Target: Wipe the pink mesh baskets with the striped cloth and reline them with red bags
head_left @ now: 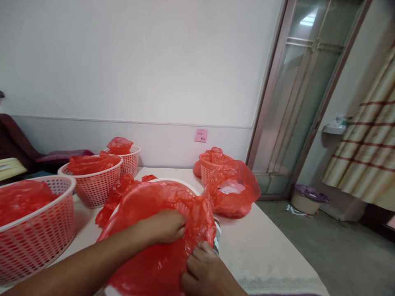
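Note:
A large red plastic bag [148, 205] spreads over a basket [185, 184], of which only part of the pale rim shows. My left hand [168, 226] reaches across the bag, its fingers curled closed on the film. Lower and to the right, my right hand [203, 267] pinches the bag's bunched right side. Whatever lies under the red film in this basket is hidden. Just behind my right hand, another red bag [234, 209] stands with its mouth spread and something whitish inside.
On the left stand a large pink basket [37, 234], a second basket [92, 187] and a smaller one [131, 160], each holding red plastic. An orange basket [206, 174] is at the back. A pink note [201, 135] is on the wall; a bin [305, 201] stands on the floor.

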`<state>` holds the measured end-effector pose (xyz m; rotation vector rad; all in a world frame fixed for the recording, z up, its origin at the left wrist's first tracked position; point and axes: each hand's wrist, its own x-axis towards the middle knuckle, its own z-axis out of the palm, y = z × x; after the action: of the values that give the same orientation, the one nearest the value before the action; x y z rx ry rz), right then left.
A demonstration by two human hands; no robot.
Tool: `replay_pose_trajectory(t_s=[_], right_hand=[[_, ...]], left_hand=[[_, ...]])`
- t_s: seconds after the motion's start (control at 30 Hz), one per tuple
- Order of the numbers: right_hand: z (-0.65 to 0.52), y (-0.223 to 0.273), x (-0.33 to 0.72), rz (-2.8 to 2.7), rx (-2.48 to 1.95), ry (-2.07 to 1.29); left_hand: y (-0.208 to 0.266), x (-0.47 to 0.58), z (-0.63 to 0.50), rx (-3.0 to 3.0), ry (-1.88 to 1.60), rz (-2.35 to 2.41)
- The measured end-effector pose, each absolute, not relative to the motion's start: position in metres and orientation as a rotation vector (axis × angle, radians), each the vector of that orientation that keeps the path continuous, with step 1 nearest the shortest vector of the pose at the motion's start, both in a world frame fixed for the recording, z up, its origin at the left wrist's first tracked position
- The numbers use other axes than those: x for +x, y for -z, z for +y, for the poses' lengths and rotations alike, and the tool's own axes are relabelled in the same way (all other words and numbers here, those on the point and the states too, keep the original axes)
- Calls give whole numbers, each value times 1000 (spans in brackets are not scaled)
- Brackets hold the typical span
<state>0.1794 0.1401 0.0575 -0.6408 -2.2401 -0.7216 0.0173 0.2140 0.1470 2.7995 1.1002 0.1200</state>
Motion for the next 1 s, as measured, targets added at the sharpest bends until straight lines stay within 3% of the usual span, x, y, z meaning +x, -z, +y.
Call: replay_pose_trajectory(t_s=[0.2,0.67,1.0], right_hand=[[147,-55,178,-2298,-587,659],[149,-48,183,-2366,-548,628],[152,-50,184,-2355,-615,644]], left_hand=[[-185,8,241,3006,-629,1186],[-177,11,304,3057,-520,1236],[-164,7,319,2669,-693,1715]])
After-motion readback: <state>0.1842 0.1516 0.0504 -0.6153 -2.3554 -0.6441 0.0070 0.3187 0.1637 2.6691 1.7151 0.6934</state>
